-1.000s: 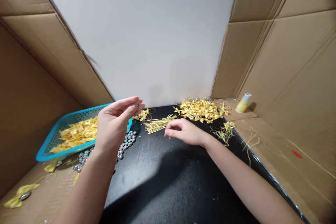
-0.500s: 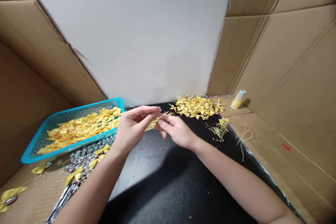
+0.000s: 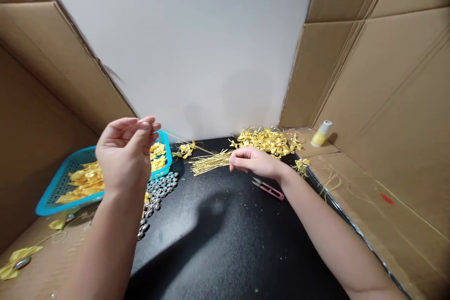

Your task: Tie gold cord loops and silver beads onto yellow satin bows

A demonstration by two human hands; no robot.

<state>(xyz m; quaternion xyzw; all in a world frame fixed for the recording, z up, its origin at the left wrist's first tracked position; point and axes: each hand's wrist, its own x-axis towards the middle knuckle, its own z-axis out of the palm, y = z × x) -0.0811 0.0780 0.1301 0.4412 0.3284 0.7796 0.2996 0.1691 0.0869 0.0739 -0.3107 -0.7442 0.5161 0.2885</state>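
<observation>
My left hand (image 3: 124, 154) is raised in front of the basket, thumb and fingertips pinched on one end of a thin gold cord (image 3: 186, 141). The cord slants down to the right, towards a bundle of cut gold cords (image 3: 209, 163) lying on the black table. My right hand (image 3: 255, 161) hovers low by the bundle's right end with its fingers curled together; what is between them, if anything, is hidden. Just below that hand lies a pair of pink-handled thread snips (image 3: 269, 189). A small yellow bow with cord (image 3: 185, 150) rests behind the bundle.
A blue basket (image 3: 52, 197) of yellow bows stands at the left, with silver beads (image 3: 163, 187) beside it. A heap of finished-looking bows (image 3: 265, 141) sits at the back right, near a yellow thread spool (image 3: 320, 134). Cardboard walls (image 3: 404, 103) flank the black table (image 3: 225, 243).
My left hand has moved left and up from the bundle, drawing a gold cord out. My right hand has shifted slightly right and up, uncovering the bundle; the snips now show.
</observation>
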